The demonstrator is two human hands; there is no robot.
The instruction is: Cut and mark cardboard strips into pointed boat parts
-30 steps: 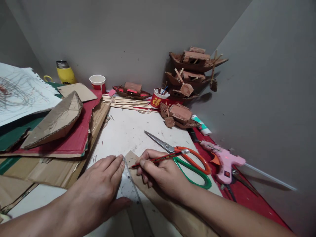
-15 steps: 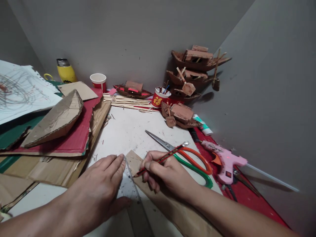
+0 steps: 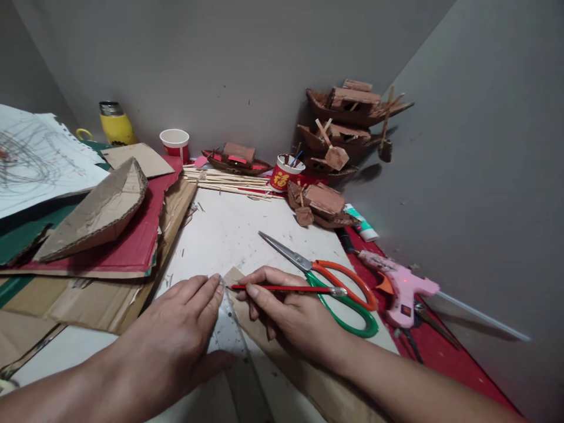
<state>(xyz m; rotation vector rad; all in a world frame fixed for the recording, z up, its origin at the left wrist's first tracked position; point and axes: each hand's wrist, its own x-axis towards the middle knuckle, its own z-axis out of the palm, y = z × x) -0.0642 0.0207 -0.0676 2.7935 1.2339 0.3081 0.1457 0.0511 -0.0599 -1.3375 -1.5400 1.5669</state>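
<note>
A clear ruler (image 3: 247, 376) lies along the edge of a cardboard strip (image 3: 308, 376) on the white table surface. My left hand (image 3: 183, 320) presses flat on the ruler's upper end, fingers together and stretched out. Pinched in my right hand (image 3: 286, 308) is a red pencil (image 3: 304, 289), nearly level, its tip at the ruler's edge close to the strip's far corner. Just beyond my right hand lie scissors (image 3: 304, 262) with one orange and one green handle, blades pointing to the upper left.
Cardboard sheets (image 3: 88, 299) and a cardboard hull (image 3: 97, 217) lie at the left. Brown model boats (image 3: 324, 202), sticks (image 3: 229, 181) and a paper cup (image 3: 286, 174) stand behind. A pink glue gun (image 3: 408, 291) lies at the right.
My right hand has slid the pencil tip up and left along the ruler's edge, and the pencil has tilted from slanted to nearly level. My left hand has stayed in place.
</note>
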